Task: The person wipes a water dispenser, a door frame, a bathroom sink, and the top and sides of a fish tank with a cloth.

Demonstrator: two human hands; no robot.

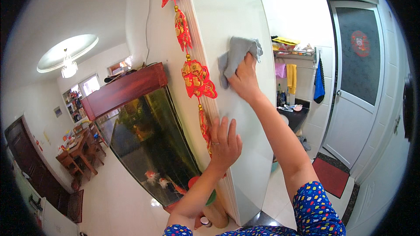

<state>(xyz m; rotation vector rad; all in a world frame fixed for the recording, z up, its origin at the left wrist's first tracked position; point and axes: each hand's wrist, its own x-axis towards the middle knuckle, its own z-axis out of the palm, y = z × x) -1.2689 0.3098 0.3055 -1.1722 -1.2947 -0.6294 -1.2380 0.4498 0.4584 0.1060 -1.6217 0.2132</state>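
Note:
My right hand is raised and presses a crumpled grey cloth against a smooth white wall panel. Lower down, my left hand rests with spread fingers at the panel's left edge and wears a ring. A red and gold hanging fish ornament runs down the pale edge trim. Its lower part passes behind my left hand. The cloth hides the fingertips of my right hand.
Left stands a fish tank with a red-brown wooden hood and several fish. A wooden table is farther back. On the right are a wall rack, hanging towels, a dark counter, a door and a red mat.

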